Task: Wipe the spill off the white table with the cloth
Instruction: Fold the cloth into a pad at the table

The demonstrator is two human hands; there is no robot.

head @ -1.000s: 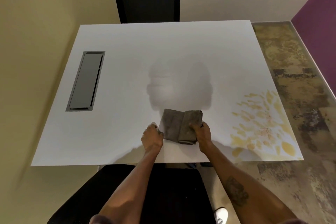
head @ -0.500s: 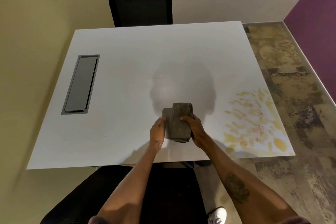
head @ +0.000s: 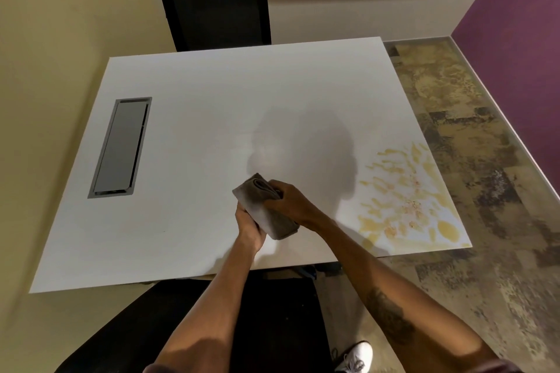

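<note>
A folded grey cloth [head: 263,206] is held just above the near middle of the white table [head: 212,130]. My left hand [head: 249,225] grips its near left side from below. My right hand [head: 288,201] clasps its far right side, fingers wrapped over the fold. A yellow-brown spill [head: 406,200] of streaks and drops covers the table's near right corner, to the right of both hands and apart from the cloth.
A grey cable hatch [head: 121,147] is set into the table's left side. A black chair [head: 213,0] stands at the far edge, another black seat [head: 272,327] below my arms. Patterned carpet [head: 485,191] and a purple wall [head: 521,24] lie to the right.
The cloth lay half-open on the table with a hand at each side. Both hands have folded it over and lifted it, bunched between them, tilted up to the left.
</note>
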